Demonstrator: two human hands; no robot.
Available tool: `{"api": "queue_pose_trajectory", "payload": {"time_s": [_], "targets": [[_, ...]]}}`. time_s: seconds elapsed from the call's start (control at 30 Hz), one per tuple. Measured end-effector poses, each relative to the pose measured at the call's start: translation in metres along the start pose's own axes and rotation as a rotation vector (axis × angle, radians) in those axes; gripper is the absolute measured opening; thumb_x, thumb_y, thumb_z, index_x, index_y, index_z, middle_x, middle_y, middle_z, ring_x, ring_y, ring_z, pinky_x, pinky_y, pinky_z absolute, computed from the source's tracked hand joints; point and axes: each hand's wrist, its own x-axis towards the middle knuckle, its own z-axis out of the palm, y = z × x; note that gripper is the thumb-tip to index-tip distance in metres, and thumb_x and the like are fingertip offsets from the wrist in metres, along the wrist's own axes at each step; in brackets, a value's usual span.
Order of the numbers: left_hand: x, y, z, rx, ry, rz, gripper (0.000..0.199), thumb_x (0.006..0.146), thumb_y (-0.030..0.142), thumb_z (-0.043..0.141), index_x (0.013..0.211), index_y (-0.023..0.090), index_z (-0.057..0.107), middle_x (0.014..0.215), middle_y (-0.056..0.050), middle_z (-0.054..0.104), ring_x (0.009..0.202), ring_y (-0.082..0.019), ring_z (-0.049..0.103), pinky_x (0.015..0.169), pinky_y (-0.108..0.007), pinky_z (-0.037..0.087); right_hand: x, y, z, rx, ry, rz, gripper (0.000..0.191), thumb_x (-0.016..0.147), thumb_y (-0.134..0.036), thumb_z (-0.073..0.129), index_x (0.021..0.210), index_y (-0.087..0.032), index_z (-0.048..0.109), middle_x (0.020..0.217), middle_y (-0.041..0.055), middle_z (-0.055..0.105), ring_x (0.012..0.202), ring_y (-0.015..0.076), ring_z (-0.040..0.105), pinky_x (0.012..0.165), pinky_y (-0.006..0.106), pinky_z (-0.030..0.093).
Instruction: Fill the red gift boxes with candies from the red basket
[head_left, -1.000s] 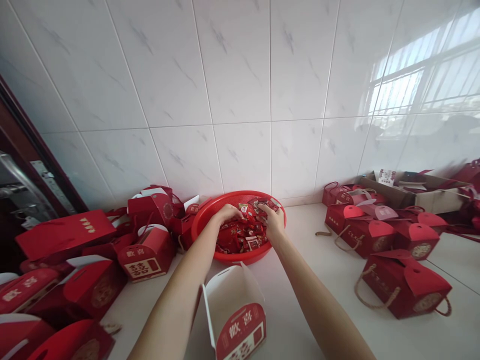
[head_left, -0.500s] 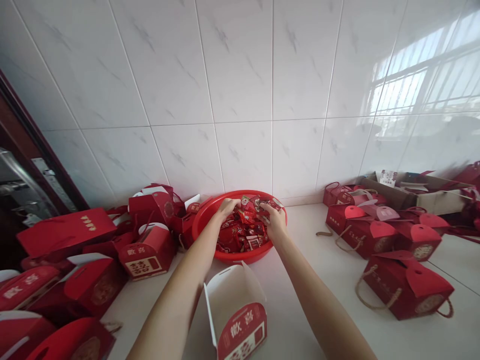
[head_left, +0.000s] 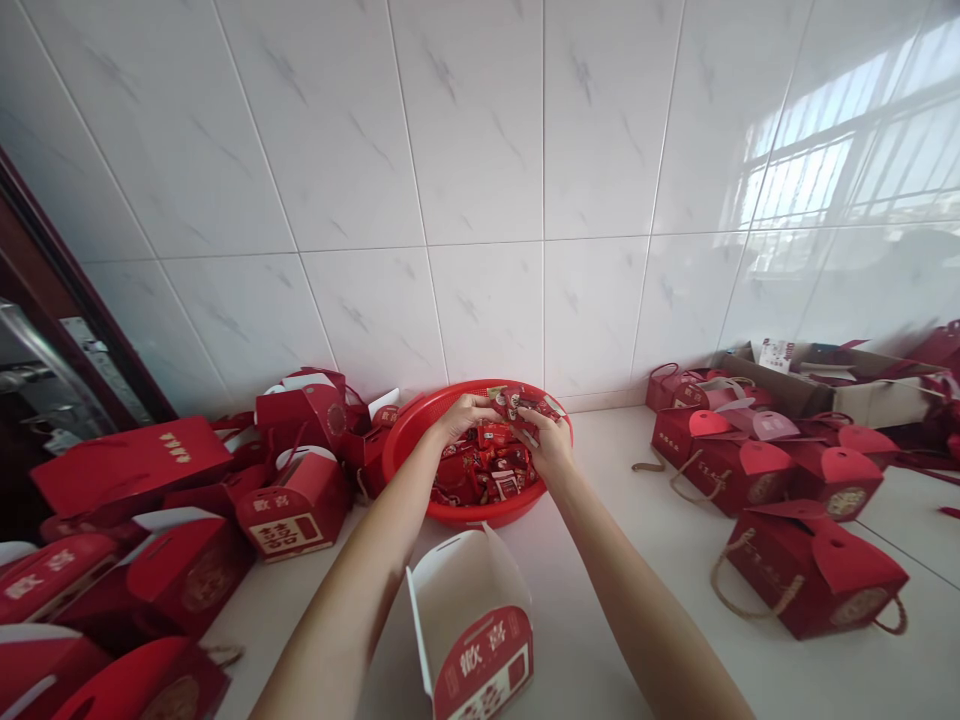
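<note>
A red plastic basket [head_left: 397, 450] stands against the tiled wall with several red wrapped candies [head_left: 469, 475] inside. Over its right half my right hand [head_left: 550, 443] is closed around a small bunch of wrapped candies [head_left: 517, 402]. My left hand [head_left: 463, 416] reaches in from the other side, its fingers pinched at the left edge of that bunch; its fingertips are partly hidden. Between my forearms, nearer to me, an open red and white gift box [head_left: 469, 600] sits on the counter with its top flaps up and its visible interior bare.
Several red gift boxes [head_left: 296, 505] crowd the left side, some with flaps raised. On the right are closed boxes with rope handles [head_left: 817, 575], and behind them a cardboard carton [head_left: 862, 395]. The white counter [head_left: 600, 560] runs under everything, up to the tiled wall [head_left: 487, 310].
My left hand has shifted right, closing in on my right hand. The candies at my fingertips are now bunched between both hands. The gift box has stayed put.
</note>
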Motion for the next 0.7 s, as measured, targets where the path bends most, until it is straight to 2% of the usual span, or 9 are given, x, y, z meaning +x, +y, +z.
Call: {"api": "queue_pose_trajectory", "payload": {"time_s": [0.1,0.23,0.33,0.53,0.63,0.7], "targets": [[0.0,0.0,0.001,-0.037,-0.017,0.004,0.026,0.052,0.033,0.08,0.072,0.017,0.074,0.078,-0.004,0.074,0.085,-0.024,0.067,0.091,-0.039,0.047,0.0,0.0,0.0,0.017,0.007,-0.017,0.017,0.051,-0.009,0.076,0.064,-0.017,0.068,0.071,0.0015,0.074,0.077,0.0191,0.07,0.071,0.029,0.06],[0.0,0.0,0.003,-0.082,0.022,0.016,0.032,0.061,0.045,0.078,0.075,0.017,0.074,0.082,-0.005,0.075,0.089,-0.025,0.067,0.09,-0.039,0.047,0.0,-0.001,-0.001,0.012,0.011,-0.022,0.017,0.051,-0.009,0.076,0.064,-0.017,0.07,0.071,0.0005,0.074,0.08,0.0184,0.07,0.071,0.027,0.06],[-0.001,0.001,0.004,-0.101,0.027,0.032,0.034,0.062,0.046,0.08,0.077,0.016,0.073,0.082,-0.005,0.075,0.087,-0.024,0.067,0.087,-0.038,0.048,0.0,-0.002,-0.002,-0.005,-0.005,0.008,0.017,0.053,-0.01,0.077,0.066,-0.018,0.07,0.075,0.0005,0.074,0.084,0.0189,0.07,0.073,0.027,0.059],[-0.008,0.012,0.008,-0.096,0.033,0.083,0.043,0.066,0.052,0.079,0.087,0.014,0.074,0.086,-0.007,0.075,0.085,-0.025,0.067,0.085,-0.037,0.049,0.004,-0.002,-0.004,0.017,-0.141,0.01,0.021,0.053,-0.014,0.08,0.071,-0.019,0.071,0.078,0.0006,0.075,0.082,0.0194,0.07,0.078,0.033,0.061],[-0.02,0.021,0.007,-0.028,0.077,0.121,0.047,0.072,0.056,0.074,0.099,0.017,0.074,0.101,-0.008,0.075,0.096,-0.027,0.066,0.088,-0.038,0.049,0.003,-0.008,-0.002,-0.02,-0.2,0.004,0.023,0.052,-0.017,0.082,0.072,-0.019,0.071,0.077,0.0006,0.075,0.078,0.0185,0.07,0.075,0.032,0.061],[-0.034,0.027,0.003,0.007,0.168,0.139,0.05,0.076,0.058,0.07,0.108,0.021,0.072,0.121,-0.008,0.07,0.108,-0.027,0.064,0.093,-0.036,0.048,-0.003,-0.017,0.003,-0.069,-0.237,-0.013,0.023,0.051,-0.018,0.082,0.072,-0.018,0.07,0.076,0.0008,0.074,0.076,0.0184,0.07,0.073,0.032,0.06]]}}
